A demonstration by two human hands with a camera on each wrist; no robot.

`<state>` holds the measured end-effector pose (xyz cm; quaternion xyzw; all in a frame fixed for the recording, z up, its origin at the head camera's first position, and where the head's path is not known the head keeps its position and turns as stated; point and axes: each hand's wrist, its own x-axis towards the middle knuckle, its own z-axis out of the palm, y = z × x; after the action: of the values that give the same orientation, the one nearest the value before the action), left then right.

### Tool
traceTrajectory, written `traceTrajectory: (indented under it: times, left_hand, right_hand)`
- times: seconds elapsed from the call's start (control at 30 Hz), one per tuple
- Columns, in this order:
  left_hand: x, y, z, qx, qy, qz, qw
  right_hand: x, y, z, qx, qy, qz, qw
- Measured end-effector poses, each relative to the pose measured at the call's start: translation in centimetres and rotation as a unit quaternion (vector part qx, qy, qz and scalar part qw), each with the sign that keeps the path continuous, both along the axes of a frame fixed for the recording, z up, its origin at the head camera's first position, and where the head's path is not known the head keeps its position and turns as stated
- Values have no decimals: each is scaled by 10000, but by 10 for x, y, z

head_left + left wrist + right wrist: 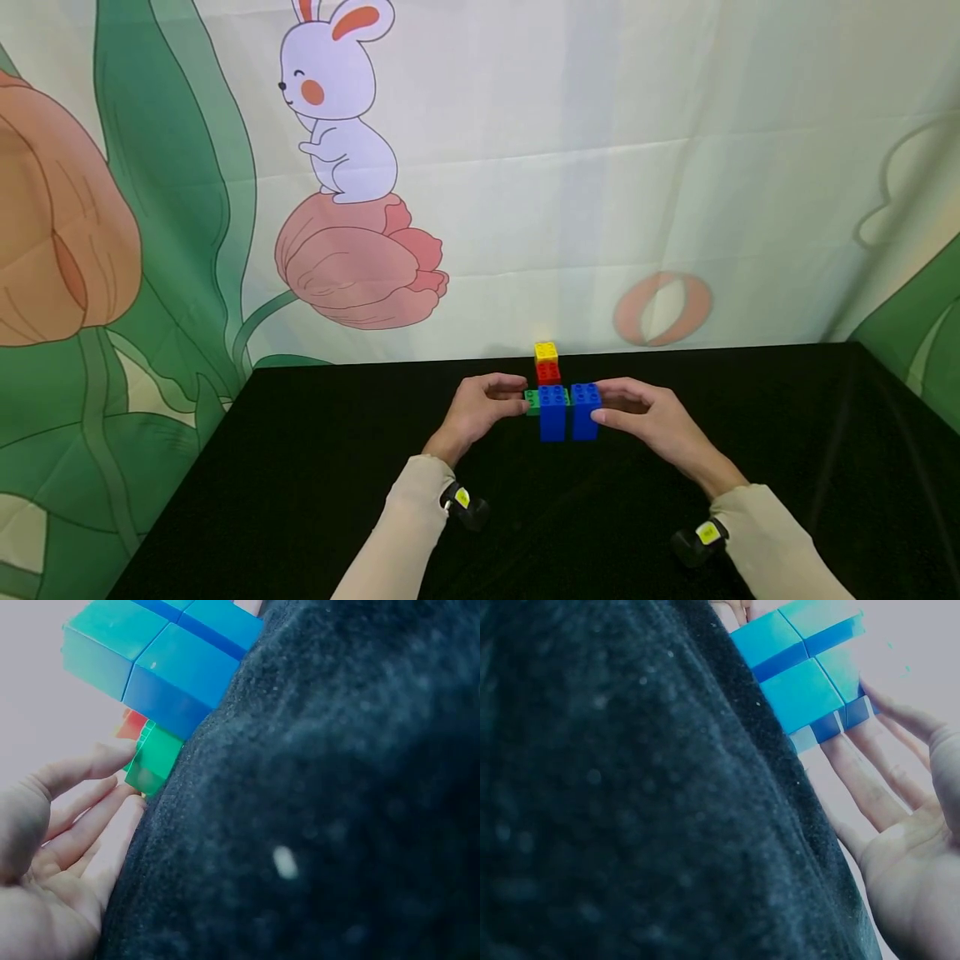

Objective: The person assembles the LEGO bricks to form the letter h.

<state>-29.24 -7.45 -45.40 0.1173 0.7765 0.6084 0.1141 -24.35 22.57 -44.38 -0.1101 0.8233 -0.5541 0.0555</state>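
Brickwork on a black-draped desk [315,483]: L hand [476,410] pinches the end of a green brick [532,402]; R hand [648,417] grips the right blue stack [586,412], thumb in front, fingers behind. The left blue stack [552,417] stands before the green, a narrow gap from its twin; red brick [548,372] & yellow brick [546,352] sit at rear, stacked or in a row, can't tell from here. Judged part-done: pieces grouped close, the gap btwn blues prob. what's left. No container in sight, so nothing's boxed.
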Motion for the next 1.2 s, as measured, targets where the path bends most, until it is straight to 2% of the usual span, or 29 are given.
traceTrajectory:
  times: [0.33, 0.97, 1.2]
  left_hand:
    - [2, 1, 4, -99, 144, -217, 9996]
    - [-1, 5, 1, -564, 368, 24, 9977]
    - [-1, 2, -1, -409, 465, -17, 9981]
  right_hand:
    - [0, 0, -1, 25, 68, -6, 10000]
    - [-1, 1, -2, 45, 125, 17, 9999]
    - [-1, 0, -2, 54, 67, -9, 10000]
